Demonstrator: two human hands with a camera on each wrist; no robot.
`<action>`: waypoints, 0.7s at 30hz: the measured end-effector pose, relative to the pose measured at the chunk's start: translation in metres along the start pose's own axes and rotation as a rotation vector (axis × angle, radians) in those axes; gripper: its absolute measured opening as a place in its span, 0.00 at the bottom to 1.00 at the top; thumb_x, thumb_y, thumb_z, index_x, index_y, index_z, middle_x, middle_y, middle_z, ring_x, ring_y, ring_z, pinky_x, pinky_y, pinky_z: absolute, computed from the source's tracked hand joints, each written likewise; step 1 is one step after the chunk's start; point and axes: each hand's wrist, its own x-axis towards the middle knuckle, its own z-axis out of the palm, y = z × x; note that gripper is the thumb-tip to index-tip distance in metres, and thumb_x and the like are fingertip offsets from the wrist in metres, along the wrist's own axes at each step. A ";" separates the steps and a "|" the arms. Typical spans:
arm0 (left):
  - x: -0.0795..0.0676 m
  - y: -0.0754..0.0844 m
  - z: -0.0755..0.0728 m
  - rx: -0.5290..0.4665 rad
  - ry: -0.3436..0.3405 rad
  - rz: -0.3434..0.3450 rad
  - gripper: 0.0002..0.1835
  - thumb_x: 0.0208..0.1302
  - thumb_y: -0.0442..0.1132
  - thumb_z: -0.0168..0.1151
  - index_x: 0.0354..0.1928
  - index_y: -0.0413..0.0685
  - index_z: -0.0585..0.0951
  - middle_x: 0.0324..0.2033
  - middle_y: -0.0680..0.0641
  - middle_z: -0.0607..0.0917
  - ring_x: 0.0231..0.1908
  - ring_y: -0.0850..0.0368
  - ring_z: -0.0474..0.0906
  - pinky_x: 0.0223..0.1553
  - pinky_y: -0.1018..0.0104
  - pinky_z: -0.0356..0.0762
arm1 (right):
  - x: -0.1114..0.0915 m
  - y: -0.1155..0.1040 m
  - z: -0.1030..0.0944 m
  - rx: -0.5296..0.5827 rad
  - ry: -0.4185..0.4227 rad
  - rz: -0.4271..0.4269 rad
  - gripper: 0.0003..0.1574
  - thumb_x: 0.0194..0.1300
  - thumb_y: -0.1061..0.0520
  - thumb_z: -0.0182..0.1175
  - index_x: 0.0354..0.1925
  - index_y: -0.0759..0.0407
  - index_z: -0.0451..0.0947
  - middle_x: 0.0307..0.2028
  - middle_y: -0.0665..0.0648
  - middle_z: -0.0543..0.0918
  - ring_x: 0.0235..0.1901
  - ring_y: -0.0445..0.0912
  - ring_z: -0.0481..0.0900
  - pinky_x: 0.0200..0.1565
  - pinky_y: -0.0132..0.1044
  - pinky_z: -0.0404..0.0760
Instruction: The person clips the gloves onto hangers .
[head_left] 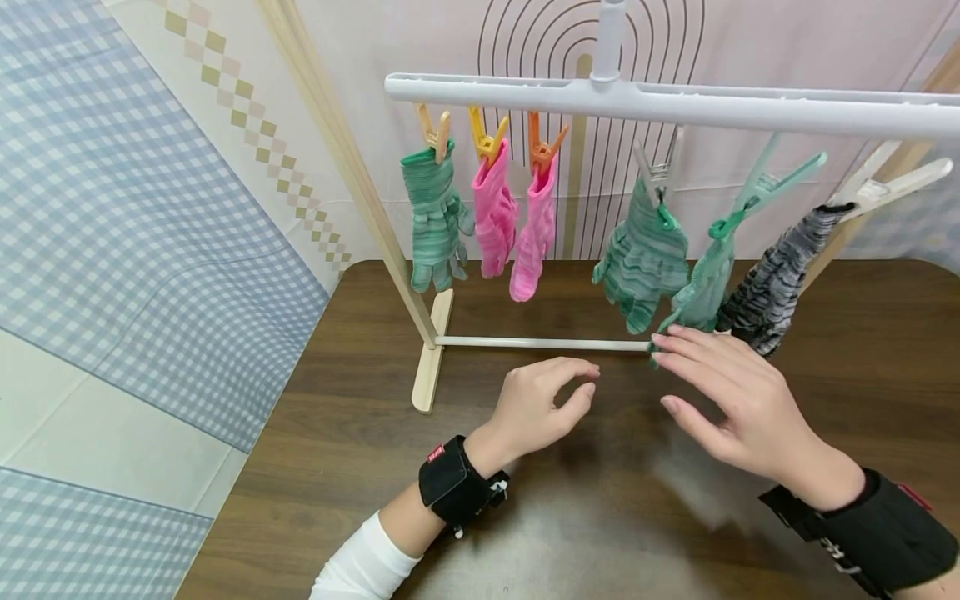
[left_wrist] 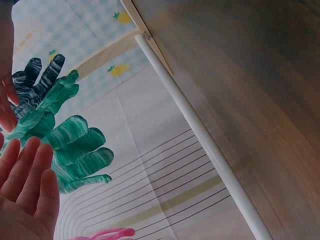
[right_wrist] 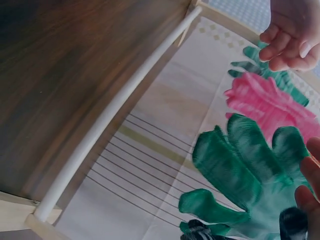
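My right hand (head_left: pixel 738 400) is held with its fingers extended, fingertips right at the lower end of a green knit glove (head_left: pixel 708 279) that hangs from a teal clothespin (head_left: pixel 772 187). To its left another green glove (head_left: pixel 643 258) hangs from a clear clothespin (head_left: pixel 658 171). A black-and-white glove (head_left: pixel 783 271) hangs on the right from a white clothespin (head_left: pixel 892 187), its lower end partly behind my right hand. My left hand (head_left: pixel 536 408) is over the table, fingers loosely bent and holding nothing. In the right wrist view, green glove fingers (right_wrist: pixel 260 155) spread beside my right fingertips (right_wrist: pixel 311 175).
A white hanging bar (head_left: pixel 495 90) spans the top, on a wooden-legged stand with a white lower rod (head_left: pixel 540 342). On the left hang a green glove (head_left: pixel 435 217) and two pink gloves (head_left: pixel 495 217). The stand's wooden foot (head_left: pixel 429 375) rests on the brown table (head_left: pixel 337 500).
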 end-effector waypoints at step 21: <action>-0.002 -0.006 -0.002 0.033 -0.011 -0.010 0.09 0.58 0.41 0.54 0.38 0.51 0.80 0.46 0.54 0.81 0.49 0.65 0.75 0.48 0.76 0.71 | -0.012 0.016 0.003 -0.023 -0.014 0.029 0.30 0.63 0.42 0.47 0.43 0.66 0.78 0.42 0.64 0.80 0.55 0.43 0.71 0.60 0.30 0.60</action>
